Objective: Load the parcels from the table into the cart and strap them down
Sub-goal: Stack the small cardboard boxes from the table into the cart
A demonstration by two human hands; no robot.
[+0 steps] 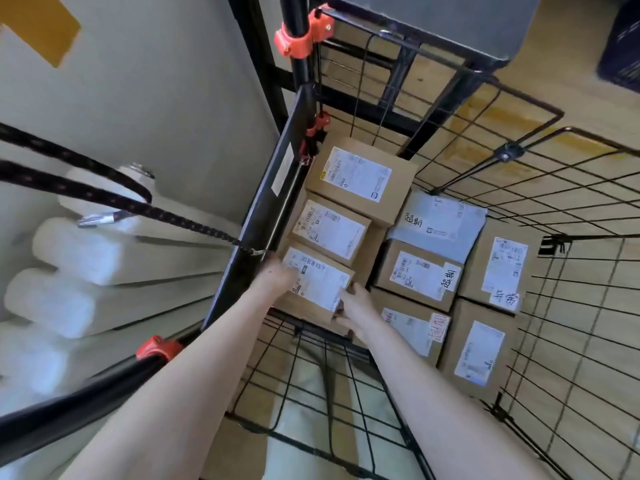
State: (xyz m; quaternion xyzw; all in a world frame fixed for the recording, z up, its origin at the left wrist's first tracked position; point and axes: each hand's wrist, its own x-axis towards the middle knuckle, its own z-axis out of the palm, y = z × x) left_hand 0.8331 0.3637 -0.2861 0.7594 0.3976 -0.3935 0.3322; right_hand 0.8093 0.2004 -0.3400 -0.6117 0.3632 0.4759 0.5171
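I look down into a black wire cart (571, 306) that holds several brown cardboard parcels with white labels. Both my hands grip the nearest parcel (317, 284) on the left side, on top of the stack. My left hand (277, 273) holds its left edge and my right hand (356, 306) holds its right corner. Two more parcels, a middle one (329, 232) and a far one (360, 178), lie behind it in a row. A grey mailer bag (440, 216) lies among the parcels to the right. A black elastic strap (86, 188) with a metal hook (100, 218) hangs off the cart's left rail.
The cart's black frame rail (263, 216) carries orange clamps (301, 36). White bundles (86, 271) lie on the floor left of the cart. A grey table edge (450, 26) sits above the cart's far end. Wooden floor shows through the wire mesh.
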